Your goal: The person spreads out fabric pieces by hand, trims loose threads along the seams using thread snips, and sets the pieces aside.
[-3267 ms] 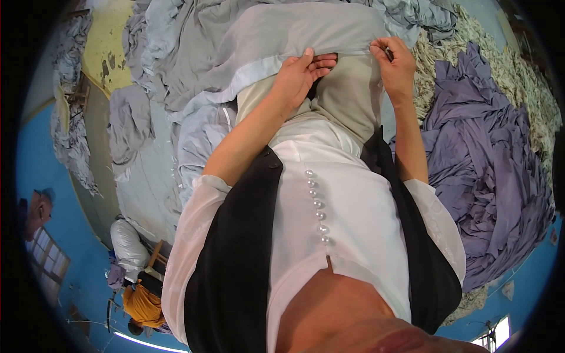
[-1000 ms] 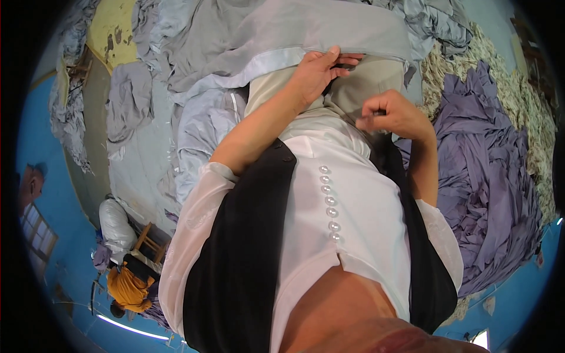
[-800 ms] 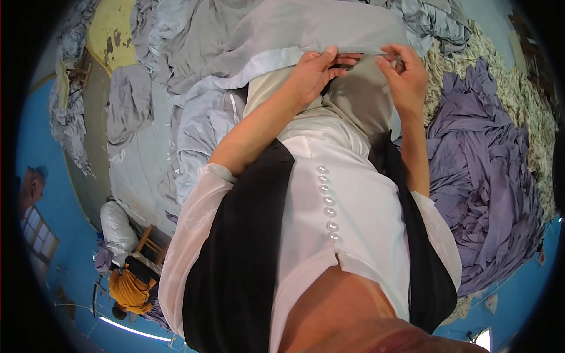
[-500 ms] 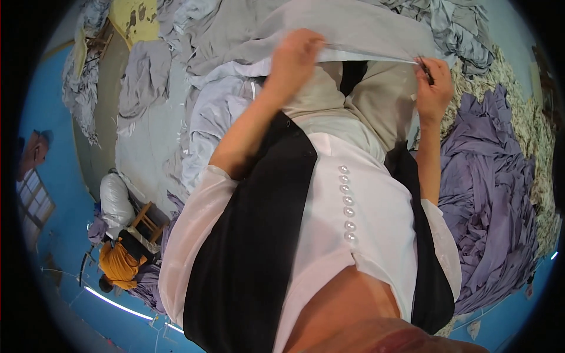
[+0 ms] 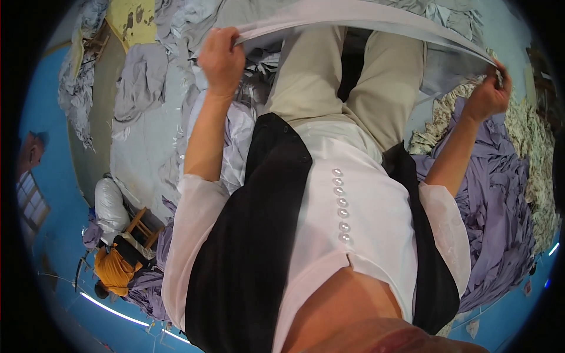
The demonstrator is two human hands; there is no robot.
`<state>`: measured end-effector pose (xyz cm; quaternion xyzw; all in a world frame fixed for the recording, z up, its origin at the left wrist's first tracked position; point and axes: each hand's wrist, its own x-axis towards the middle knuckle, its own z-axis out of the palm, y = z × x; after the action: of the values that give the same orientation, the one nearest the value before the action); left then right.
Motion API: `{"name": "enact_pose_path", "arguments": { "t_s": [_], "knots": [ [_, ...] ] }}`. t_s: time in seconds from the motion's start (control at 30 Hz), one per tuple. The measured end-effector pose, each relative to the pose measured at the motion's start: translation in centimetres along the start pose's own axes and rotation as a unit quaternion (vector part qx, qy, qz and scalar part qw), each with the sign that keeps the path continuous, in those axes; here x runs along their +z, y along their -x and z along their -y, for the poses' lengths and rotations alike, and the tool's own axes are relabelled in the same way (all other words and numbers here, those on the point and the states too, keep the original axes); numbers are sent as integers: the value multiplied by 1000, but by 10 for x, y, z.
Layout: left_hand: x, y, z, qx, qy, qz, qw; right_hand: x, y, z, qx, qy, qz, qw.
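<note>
A length of light grey fabric [image 5: 335,13] is stretched in an arc above my lap, its near edge raised. At the left end, my left hand [image 5: 222,63] is closed on the edge of the fabric. My right hand [image 5: 488,94] grips the other end, fingers pinched at the edge. A small dark object shows at the right fingers, too little of it visible to name. Beneath the raised fabric my beige trouser legs [image 5: 312,76] show. The far part of the fabric runs out of the top of the view.
Crumpled purple fabric [image 5: 488,200] lies in a large heap at my right, beside patterned cream cloth [image 5: 538,159]. Pale grey cloth [image 5: 138,79] lies at the left. Further left, a person in an orange top [image 5: 115,270] is near a wooden stool [image 5: 141,226] and a white sack [image 5: 110,203].
My hands have moved apart, the left one leftward and the right one rightward. The fabric between them has gone from lying over my knees to a raised, taut arc.
</note>
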<state>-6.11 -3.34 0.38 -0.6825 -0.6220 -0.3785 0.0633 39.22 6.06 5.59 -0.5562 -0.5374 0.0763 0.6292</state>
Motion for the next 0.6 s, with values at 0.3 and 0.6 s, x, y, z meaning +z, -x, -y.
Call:
{"name": "enact_pose_path", "arguments": {
  "t_s": [0.3,0.6],
  "knots": [
    [7,85,-2,88,-47,160,982,-52,72,-113,142,199,42,969],
    [15,91,1,48,-46,182,981,-64,86,-133,174,228,83,954]
  ]
}}
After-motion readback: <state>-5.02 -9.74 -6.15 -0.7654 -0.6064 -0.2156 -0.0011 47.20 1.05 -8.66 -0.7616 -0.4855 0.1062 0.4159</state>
